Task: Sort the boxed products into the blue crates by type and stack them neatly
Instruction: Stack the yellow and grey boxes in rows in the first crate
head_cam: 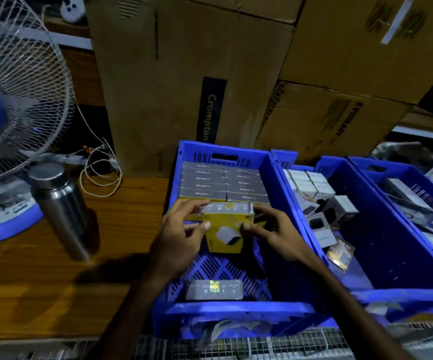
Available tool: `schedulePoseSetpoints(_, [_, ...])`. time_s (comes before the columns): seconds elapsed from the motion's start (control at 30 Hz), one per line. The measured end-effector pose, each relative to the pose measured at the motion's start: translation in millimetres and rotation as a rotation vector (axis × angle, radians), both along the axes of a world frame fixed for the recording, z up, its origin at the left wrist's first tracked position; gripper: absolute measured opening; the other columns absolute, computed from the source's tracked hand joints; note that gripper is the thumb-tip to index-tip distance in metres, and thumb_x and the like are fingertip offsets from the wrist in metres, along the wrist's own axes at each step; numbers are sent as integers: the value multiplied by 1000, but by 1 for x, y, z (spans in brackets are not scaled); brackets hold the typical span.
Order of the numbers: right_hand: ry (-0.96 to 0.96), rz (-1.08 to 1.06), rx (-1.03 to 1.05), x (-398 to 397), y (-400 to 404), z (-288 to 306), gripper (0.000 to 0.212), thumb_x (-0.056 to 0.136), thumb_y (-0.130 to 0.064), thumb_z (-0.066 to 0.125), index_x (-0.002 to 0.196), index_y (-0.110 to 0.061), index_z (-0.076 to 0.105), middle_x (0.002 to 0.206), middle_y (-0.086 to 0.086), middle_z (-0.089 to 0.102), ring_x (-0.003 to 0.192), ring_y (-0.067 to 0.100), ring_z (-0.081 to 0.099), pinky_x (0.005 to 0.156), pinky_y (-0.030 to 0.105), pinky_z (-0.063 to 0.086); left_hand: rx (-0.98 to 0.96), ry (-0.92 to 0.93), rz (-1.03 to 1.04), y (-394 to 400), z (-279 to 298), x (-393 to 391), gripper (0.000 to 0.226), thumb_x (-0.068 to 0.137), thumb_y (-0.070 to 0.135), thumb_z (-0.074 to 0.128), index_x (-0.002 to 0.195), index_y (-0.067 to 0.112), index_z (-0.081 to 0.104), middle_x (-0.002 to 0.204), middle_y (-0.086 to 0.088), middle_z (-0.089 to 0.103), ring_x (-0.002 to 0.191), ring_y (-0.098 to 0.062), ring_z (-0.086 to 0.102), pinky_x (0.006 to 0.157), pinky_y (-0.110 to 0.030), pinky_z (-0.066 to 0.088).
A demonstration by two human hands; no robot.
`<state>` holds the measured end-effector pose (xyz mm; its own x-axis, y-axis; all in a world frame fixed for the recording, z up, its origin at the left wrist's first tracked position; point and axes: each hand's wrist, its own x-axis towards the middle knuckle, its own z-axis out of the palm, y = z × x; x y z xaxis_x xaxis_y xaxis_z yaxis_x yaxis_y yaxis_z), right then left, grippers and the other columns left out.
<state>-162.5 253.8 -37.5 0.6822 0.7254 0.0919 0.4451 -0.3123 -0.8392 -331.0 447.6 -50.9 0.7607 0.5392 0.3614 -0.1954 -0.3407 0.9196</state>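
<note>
A yellow product box (225,229) with a grey top is held over the left blue crate (236,311). My left hand (179,229) grips its left side and my right hand (275,229) grips its right side. Behind it, two neat rows of grey-topped boxes (223,183) fill the crate's far end. One grey box (214,289) lies flat alone near the crate's front wall. The middle blue crate (371,229) holds white boxes (311,183) stacked at the back and several loose dark and white boxes in front.
A steel bottle (59,206) stands on the wooden table (41,281) left of the crates, beside a blue table fan (7,120) and loose cables (101,170). Large cardboard cartons (184,74) rise behind. A third blue crate (417,193) with mixed boxes sits at the right.
</note>
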Motion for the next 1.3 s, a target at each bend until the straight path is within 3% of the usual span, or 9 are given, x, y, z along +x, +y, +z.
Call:
schedulePoseSetpoints(0.23, [377,-115,493,-23,-5,10,14,100,3,52,109,-2,62,86,-2,74,74,5,69,67,18,54,-8,36,91,-4,2,5,63,77,50,78,134,54,53,130,32,55,120,2,59,98,-43,57])
schedulePoseSetpoints(0.3, [542,-125,576,-32,-1,10,18,100,1,51,114,-2,62,95,10,74,81,12,74,72,22,59,-52,27,39,-2,8,7,62,78,49,80,134,54,55,132,28,60,123,-2,61,100,-45,57])
schedulePoseSetpoints(0.4, [735,-88,664,-35,4,6,32,95,-2,55,127,-4,60,121,18,72,114,32,70,95,41,58,-48,20,-25,4,20,10,55,80,38,85,130,40,63,126,16,69,118,-10,67,98,-44,58])
schedulePoseSetpoints(0.53, [814,-48,674,-29,8,-5,39,98,5,56,136,-3,55,132,22,66,126,38,63,95,42,57,120,12,-24,16,38,14,46,78,20,90,120,24,71,112,15,64,105,1,64,87,-18,52])
schedulePoseSetpoints(0.6, [776,-50,591,-27,11,-12,39,100,7,51,138,-1,52,131,23,66,120,36,66,91,39,59,252,57,-28,22,44,17,47,77,22,91,119,27,71,108,20,62,102,4,61,83,-12,46])
schedulePoseSetpoints(0.7, [523,-113,269,-19,12,-18,29,99,3,58,127,-6,59,121,15,71,107,21,71,81,27,59,427,149,-78,34,50,24,48,74,27,92,118,27,73,103,16,61,96,-3,61,84,-30,53])
schedulePoseSetpoints(0.83, [233,-177,-62,-3,8,-22,54,95,-7,70,144,-11,48,128,8,67,113,19,68,100,37,56,755,298,-75,51,59,35,52,76,34,89,124,29,69,110,12,59,108,-15,61,91,-42,53])
schedulePoseSetpoints(1.0, [-73,-264,-13,14,-5,-1,42,93,-12,73,133,-13,61,123,1,71,108,9,68,95,24,55,966,458,-88,66,52,57,55,82,42,82,133,30,63,117,8,58,114,-19,61,92,-39,53])
schedulePoseSetpoints(1.3, [-386,-305,-16,23,-37,2,21,94,-12,72,113,-21,74,109,-8,69,101,4,64,89,30,54,1273,696,-76,74,28,103,33,89,36,71,119,27,61,124,-2,58,112,-24,57,94,-41,46])
